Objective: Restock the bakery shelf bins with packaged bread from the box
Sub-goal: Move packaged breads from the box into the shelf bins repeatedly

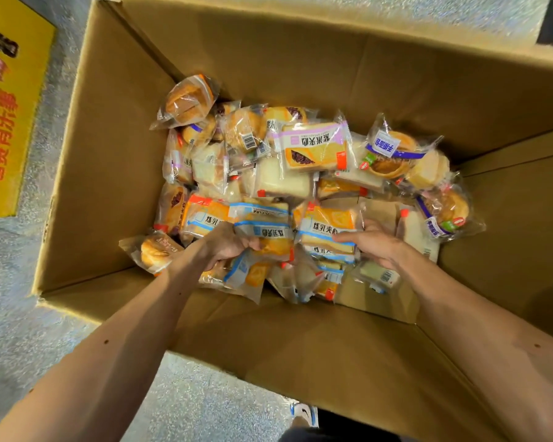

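Note:
A large open cardboard box [115, 173] on the floor holds several packaged breads. Both my arms reach down into it. My left hand [227, 245] grips a blue-and-white striped bread packet [262, 223] near the box's front, fingers curled round its edge. My right hand [372, 240] holds an orange-and-blue bread packet [328, 231] just to the right, thumb on top and fingers behind it. Further back lie a purple-labelled sandwich bread packet [315, 146] and round buns in clear wrappers [187, 102]. No shelf bins are in view.
The box's front flap [300, 342] folds out toward me over the speckled grey floor [10, 320]. A yellow carton with red characters [7, 116] lies to the left. My shoe [304, 413] shows at the bottom edge.

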Tool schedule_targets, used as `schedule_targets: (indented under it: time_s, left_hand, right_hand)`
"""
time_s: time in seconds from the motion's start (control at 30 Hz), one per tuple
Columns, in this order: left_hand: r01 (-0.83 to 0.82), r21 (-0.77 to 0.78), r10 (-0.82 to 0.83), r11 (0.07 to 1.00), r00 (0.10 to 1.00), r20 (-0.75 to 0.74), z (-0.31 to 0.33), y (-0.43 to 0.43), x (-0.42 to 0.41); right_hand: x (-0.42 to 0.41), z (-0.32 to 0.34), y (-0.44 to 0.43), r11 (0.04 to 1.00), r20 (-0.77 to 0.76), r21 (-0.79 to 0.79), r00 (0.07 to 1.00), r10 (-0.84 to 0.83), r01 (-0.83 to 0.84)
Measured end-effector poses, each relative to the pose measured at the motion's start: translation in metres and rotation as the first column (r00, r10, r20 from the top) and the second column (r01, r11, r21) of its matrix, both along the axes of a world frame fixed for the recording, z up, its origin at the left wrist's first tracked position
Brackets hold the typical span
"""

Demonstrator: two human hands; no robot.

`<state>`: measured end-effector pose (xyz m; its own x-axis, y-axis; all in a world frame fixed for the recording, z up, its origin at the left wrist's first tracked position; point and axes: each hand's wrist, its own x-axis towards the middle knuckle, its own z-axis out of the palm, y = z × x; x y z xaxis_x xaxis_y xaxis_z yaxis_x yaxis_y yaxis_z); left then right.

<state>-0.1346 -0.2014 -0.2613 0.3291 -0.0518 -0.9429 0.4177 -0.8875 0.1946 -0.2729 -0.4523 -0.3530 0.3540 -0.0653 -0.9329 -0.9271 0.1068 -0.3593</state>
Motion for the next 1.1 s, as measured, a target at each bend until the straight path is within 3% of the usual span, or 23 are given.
schedule_targets:
  time_s: [0.17, 0.43, 0.7, 0.8, 0.9, 1.1]
  left_hand:
    - [-0.052, -0.075, 0.054, 0.996, 0.998, 0.035, 0.015, 0.005, 0.001]
    - [-0.074, -0.366, 0.099, 0.928, 0.994, 0.049, 0.059, 0.014, 0.003]
    - [-0.129, -0.562, 0.167, 0.817, 0.986, 0.017, 0.145, 0.015, 0.012]
    - [-0.068, -0.671, 0.097, 0.738, 0.995, 0.005, 0.182, 0.012, 0.011]
    - [0.009, -0.746, -0.018, 0.666, 1.0, -0.003, 0.22, 0.014, 0.001]
    - [0.229, -0.786, -0.304, 0.574, 0.951, 0.055, 0.307, 0.004, -0.036]
  right_hand:
    - [-0.01, 0.016, 0.017, 0.977, 0.035, -0.161, 0.989, 0.144, -0.136]
    - [-0.017, 0.068, 0.016, 0.974, 0.135, -0.214, 0.989, -0.052, 0.08]
    - [-0.029, 0.184, 0.036, 0.946, 0.227, -0.043, 0.926, -0.303, 0.32]
    - [-0.045, 0.228, 0.065, 0.9, 0.345, 0.087, 0.835, -0.429, 0.426]
    - [-0.07, 0.279, 0.1, 0.788, 0.409, 0.124, 0.692, -0.595, 0.604]
    - [-0.144, 0.386, 0.147, 0.643, 0.514, 0.251, 0.463, -0.722, 0.723]
